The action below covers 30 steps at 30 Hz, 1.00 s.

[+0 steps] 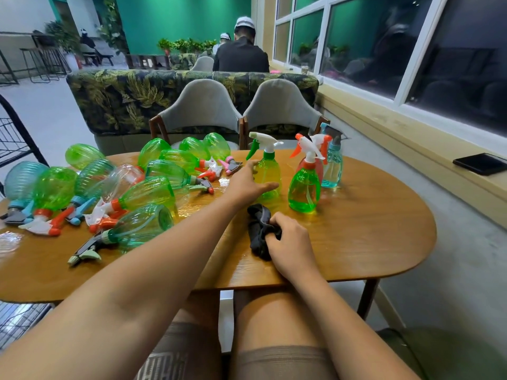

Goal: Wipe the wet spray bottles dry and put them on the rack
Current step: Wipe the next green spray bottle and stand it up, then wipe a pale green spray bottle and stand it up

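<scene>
**Far left, off the table:** wire rack (pixel 11 138), black frame and grid, partly cut off by the picture's edge. No bottle is seen on it.

**Table (pixel 370 237):** wooden, rounded ends, with wet, shiny patches on its left half.

**Left half of table:** heap of spray bottles (pixel 148 192), about a dozen, all lying on their sides and touching or overlapping. Most are green, a few blue or clear. Trigger heads are orange, white, blue, pink or grey.

**Centre:** left hand (pixel 247 182), arm stretched out over the table. The hand is released, with fingers straight and thumb spread apart from them, right at the yellow-green bottle (pixel 270 171). Whether it touches the bottle cannot be told.

**Centre, far side:** yellow-green bottle, upright, with a white head and a green trigger.

**Centre, near side:** dark cloth (pixel 259 229), crumpled and lying on the table. The right hand (pixel 290 242) has its fingers curled over the cloth's right side, grasping it, and its wrist is at the table's near edge.

**Right of centre:** green bottle (pixel 304 192), upright, orange trigger. Just behind it stands a red bottle (pixel 318 167), and beside that a blue bottle (pixel 332 167). All three stand close together.

**Far side of table:** two grey chairs (pixel 200 105).

**Far right:** window ledge (pixel 411 149), with a black phone (pixel 480 163) lying flat on it.
</scene>
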Tool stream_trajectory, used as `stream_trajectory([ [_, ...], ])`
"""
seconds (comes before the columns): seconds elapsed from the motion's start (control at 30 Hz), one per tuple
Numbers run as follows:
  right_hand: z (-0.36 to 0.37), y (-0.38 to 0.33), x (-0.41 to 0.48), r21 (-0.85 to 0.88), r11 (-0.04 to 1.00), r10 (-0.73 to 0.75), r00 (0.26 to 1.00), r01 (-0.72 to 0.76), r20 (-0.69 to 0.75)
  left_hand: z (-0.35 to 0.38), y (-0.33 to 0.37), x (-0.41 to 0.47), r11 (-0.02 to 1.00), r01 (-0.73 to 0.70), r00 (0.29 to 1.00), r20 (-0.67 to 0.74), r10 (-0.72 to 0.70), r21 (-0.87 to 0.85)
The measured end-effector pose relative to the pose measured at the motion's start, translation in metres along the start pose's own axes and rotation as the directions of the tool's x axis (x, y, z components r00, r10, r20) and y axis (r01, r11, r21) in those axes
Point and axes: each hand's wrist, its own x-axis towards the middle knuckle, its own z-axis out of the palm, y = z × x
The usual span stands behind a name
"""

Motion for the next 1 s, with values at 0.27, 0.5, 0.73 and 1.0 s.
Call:
stream_trajectory([
  [0.27, 0.0, 0.001, 0.0, -0.003, 1.0, -0.004, 1.0, 0.004, 0.005, 0.004, 0.001, -0.005, 0.998, 0.019, 0.999, 0.028, -0.017, -0.063],
  [0.5, -0.001, 0.001, 0.0, 0.004, 1.0, 0.007, 1.0, -0.007, 0.024, -0.027, 0.006, -0.03, 0.996, -0.083, 0.996, -0.013, 0.084, 0.032],
  [0.73, -0.001, 0.0, 0.001, -0.002, 1.0, 0.02, 0.999, -0.02, 0.035, -0.1, 0.005, -0.087, 0.97, -0.163, 0.985, -0.028, 0.171, 0.179],
  [1.0, 0.001, 0.001, 0.002, -0.028, 1.0, 0.012, 0.999, -0.012, 0.03, -0.172, -0.028, -0.152, 0.921, -0.126, 0.987, -0.051, 0.155, 0.37],
])
